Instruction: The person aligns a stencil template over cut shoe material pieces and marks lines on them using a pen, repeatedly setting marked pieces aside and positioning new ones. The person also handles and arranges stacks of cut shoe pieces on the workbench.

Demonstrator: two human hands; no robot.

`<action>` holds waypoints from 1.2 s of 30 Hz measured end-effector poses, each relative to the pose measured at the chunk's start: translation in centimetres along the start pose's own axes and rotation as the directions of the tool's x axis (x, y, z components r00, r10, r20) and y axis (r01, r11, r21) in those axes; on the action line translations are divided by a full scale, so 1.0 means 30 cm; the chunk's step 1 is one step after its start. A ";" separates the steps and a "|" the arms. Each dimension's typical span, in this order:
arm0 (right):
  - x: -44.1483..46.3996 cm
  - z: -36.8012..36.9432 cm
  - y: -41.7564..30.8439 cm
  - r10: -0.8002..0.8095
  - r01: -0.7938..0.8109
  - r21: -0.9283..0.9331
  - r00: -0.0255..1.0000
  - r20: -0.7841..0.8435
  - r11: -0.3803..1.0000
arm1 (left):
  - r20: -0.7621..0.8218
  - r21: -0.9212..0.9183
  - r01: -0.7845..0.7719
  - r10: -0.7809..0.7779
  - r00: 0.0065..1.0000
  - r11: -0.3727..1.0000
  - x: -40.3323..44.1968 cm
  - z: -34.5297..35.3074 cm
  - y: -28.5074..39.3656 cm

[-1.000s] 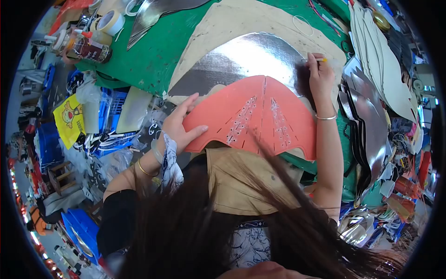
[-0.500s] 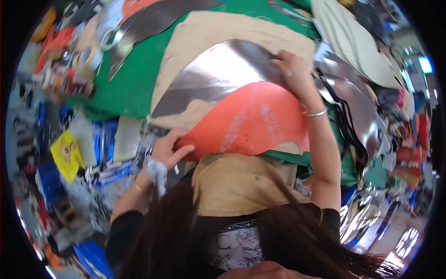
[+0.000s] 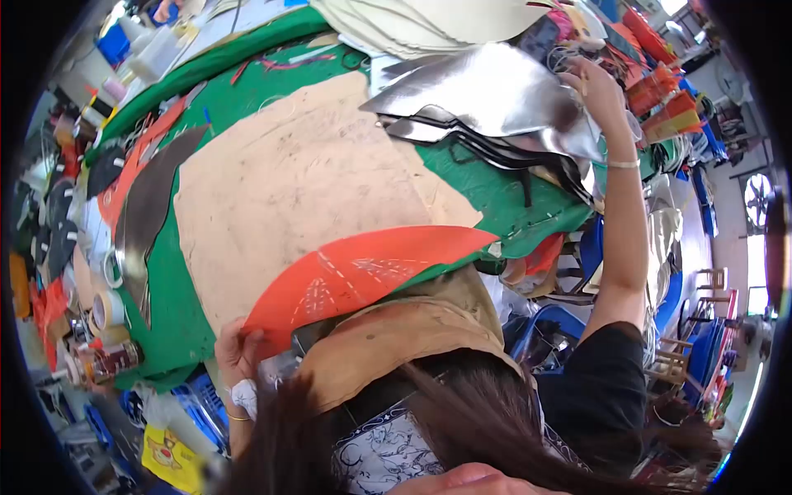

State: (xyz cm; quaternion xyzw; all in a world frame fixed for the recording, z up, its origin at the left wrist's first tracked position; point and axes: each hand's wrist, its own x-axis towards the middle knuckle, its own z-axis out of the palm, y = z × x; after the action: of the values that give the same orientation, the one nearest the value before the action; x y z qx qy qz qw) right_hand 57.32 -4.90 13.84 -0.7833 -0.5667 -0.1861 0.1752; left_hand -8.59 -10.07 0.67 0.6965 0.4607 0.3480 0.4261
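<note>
My left hand (image 3: pixel 239 351) grips the left end of a red template (image 3: pixel 363 268) with slots and small holes, which lies at the front edge of a beige sheet (image 3: pixel 289 165). Far to the right, my right hand (image 3: pixel 592 87) is at the upper corner of a shiny silver-dark piece (image 3: pixel 495 91). That piece lies over a stack of dark-edged pieces (image 3: pixel 511 153). The right fingers are bent, with something thin and pale at them. Whether they also hold the shiny piece is unclear.
Green cloth (image 3: pixel 169 305) covers the table. Dark curved pieces (image 3: pixel 153 198) lie at the left, near tape rolls (image 3: pixel 107 309) and a jar (image 3: pixel 111 360). Pale sheets (image 3: pixel 429 25) are stacked at the back. Orange-red items (image 3: pixel 668 107) stand at the far right.
The view has turned right. The shiny piece has gone from the beige sheet to the stack at the right, along with my right hand. My left hand has kept the red template, now tilted.
</note>
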 end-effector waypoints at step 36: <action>-0.573 -0.174 -0.488 -0.208 -0.221 0.783 0.890 0.406 0.581 | -0.001 0.942 -0.025 0.077 0.997 0.334 1.016 -0.531 -0.540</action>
State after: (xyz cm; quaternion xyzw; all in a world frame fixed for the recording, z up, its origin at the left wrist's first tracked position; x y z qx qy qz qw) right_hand 37.93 -17.24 10.89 -0.6375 -0.6091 0.2840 0.3767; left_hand -18.00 26.32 -5.06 0.8207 0.5645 0.0477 -0.0745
